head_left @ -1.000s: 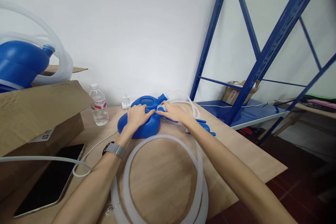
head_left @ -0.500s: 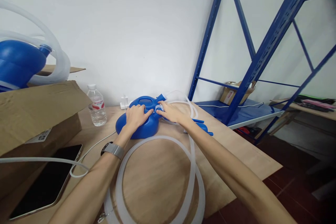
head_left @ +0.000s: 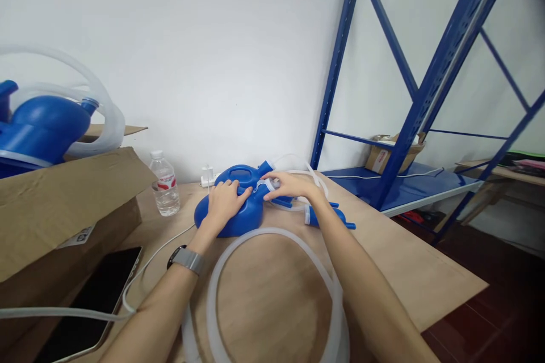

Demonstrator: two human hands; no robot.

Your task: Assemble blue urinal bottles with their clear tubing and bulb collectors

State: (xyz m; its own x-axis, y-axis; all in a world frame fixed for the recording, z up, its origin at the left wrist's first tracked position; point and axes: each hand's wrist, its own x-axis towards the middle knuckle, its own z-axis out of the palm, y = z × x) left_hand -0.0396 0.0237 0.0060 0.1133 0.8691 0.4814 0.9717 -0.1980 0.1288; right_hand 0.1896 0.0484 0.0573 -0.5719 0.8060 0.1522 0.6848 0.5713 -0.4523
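A blue plastic jug (head_left: 246,220) lies on the wooden table, its neck pointing right. My left hand (head_left: 224,201), with a watch at the wrist, is closed over the jug's top and handle. At the neck, the fingers of my right hand (head_left: 286,185) pinch a whitish translucent cap (head_left: 268,184); the thumb is by the rim. Behind it stands a second blue jug (head_left: 238,172) with a handle and an upturned spout. A clear flexible tube (head_left: 272,232) lies looped before the jugs. To the right is a blue funnel-like piece (head_left: 326,216) with a white rim.
A cardboard box (head_left: 76,198) at left holds another blue jug (head_left: 51,125) and coiled tubing. Beside it are a water bottle (head_left: 165,184), a dark tablet (head_left: 93,300) and a white cable (head_left: 157,258). A blue metal rack (head_left: 409,136) stands right, past the table edge.
My right hand has shifted and its wrist is now raised, fingers curled over the neck from above. My left hand keeps its place on the jug. The view has tilted slightly up and left.
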